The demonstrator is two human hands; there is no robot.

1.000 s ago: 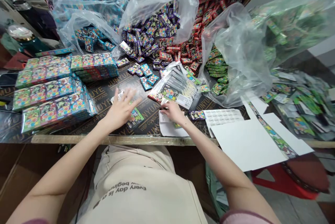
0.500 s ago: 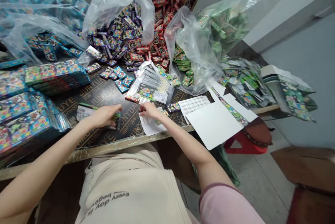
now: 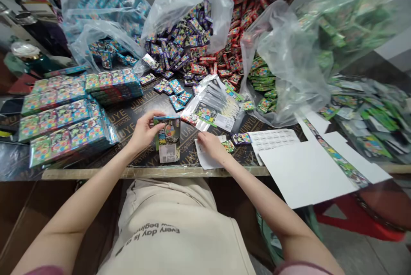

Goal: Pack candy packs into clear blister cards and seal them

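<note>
My left hand (image 3: 145, 133) pinches a flat black-and-green printed packet (image 3: 168, 140) by its upper end, thumb across the front. A pale label patch shows on the packet's lower half. To the right, my right hand (image 3: 210, 145) is closed, its fingertips together over a white paper sheet (image 3: 205, 161); whatever they pinch is hidden. Just beyond it lies a fanned stack of similar black packets (image 3: 208, 114). Small blue packs (image 3: 178, 95) lie behind the held packet. Beside my right wrist are a small green pack (image 3: 228, 145) and a purple one (image 3: 241, 138).
Stacked multicolour packs (image 3: 70, 129) stand at the left. Plastic bags hold blue packs (image 3: 107, 52), purple packs (image 3: 180, 39) and green packs (image 3: 263, 76). Red packs (image 3: 236, 43) spill from behind. A white card (image 3: 298, 172) overhangs the table's front edge (image 3: 141, 173) beside a label sheet (image 3: 272, 138).
My left hand has raised the black packet, which lay flat under it, and turned it to face me. My right hand stays by the white sheet. The camera view has swung left.
</note>
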